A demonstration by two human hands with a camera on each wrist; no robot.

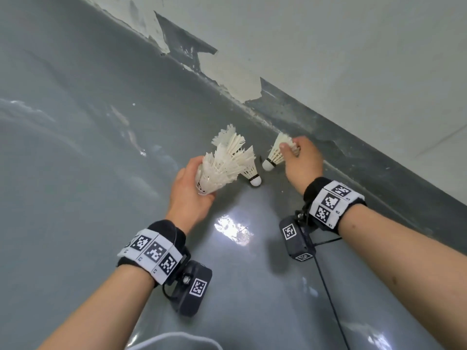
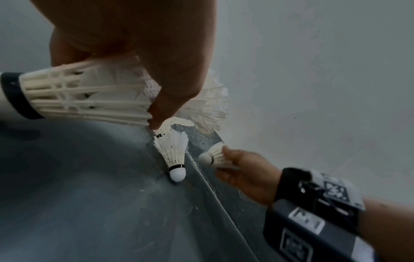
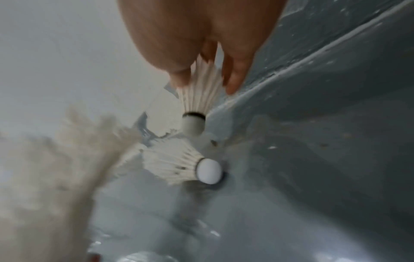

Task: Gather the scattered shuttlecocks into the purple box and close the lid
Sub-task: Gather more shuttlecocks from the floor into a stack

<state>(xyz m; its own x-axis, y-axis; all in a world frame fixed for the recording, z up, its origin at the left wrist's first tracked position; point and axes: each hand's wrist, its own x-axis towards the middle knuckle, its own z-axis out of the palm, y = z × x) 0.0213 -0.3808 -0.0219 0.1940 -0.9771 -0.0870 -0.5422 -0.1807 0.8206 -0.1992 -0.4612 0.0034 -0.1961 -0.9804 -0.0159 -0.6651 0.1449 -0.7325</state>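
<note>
My left hand (image 1: 192,190) grips a bunch of white feather shuttlecocks (image 1: 222,165) above the grey floor; in the left wrist view the nearest held shuttlecock (image 2: 85,94) lies under my thumb. One loose shuttlecock (image 1: 250,174) (image 2: 174,156) (image 3: 181,164) lies on the floor between my hands, its cork toward me. My right hand (image 1: 300,157) pinches the feathers of another shuttlecock (image 1: 275,154) (image 3: 199,92) close to the wall base, its cork (image 3: 192,124) pointing down at the floor. The purple box is not in view.
A grey skirting strip (image 1: 328,137) with peeling paint runs diagonally along the white wall (image 1: 353,59) right behind my right hand. The glossy grey floor (image 1: 88,147) stretches to the left. A black cable (image 1: 328,294) hangs from my right wrist.
</note>
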